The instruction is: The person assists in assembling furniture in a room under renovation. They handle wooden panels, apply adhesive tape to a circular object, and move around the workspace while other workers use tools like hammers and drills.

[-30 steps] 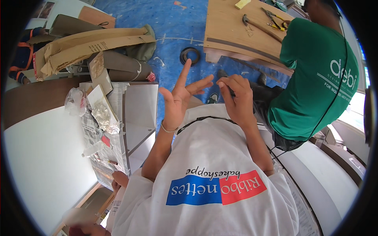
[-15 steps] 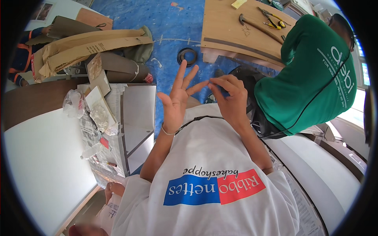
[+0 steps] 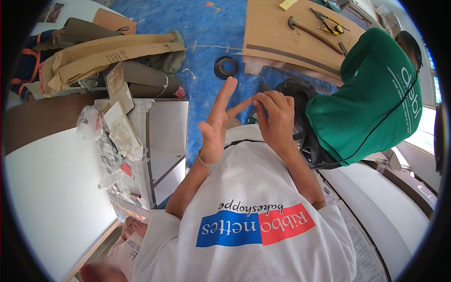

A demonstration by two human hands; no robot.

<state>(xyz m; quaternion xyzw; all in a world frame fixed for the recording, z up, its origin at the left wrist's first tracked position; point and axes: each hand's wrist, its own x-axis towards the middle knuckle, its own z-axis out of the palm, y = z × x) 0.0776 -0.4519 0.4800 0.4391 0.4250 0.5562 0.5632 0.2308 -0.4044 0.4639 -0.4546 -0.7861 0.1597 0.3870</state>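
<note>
A blue floor sheet [image 3: 197, 56] spreads under the scene, with a white bench [image 3: 51, 197] at the left and a wooden board [image 3: 277, 37] beyond. The left hand [image 3: 217, 123] is raised edge-on, fingers straight and spread, holding nothing. The right hand [image 3: 276, 120] is loosely curled, its thumb and forefinger pinched at the tip of the left index finger; whether anything lies between them I cannot tell. Past the fingertips a black ring [image 3: 226, 67] lies on the sheet. A hammer [image 3: 310, 32] and pliers [image 3: 329, 21] rest on the board. A person in a green shirt [image 3: 371, 98] bends beside the right hand. Cardboard [image 3: 108, 54] is heaped upper left.
</note>
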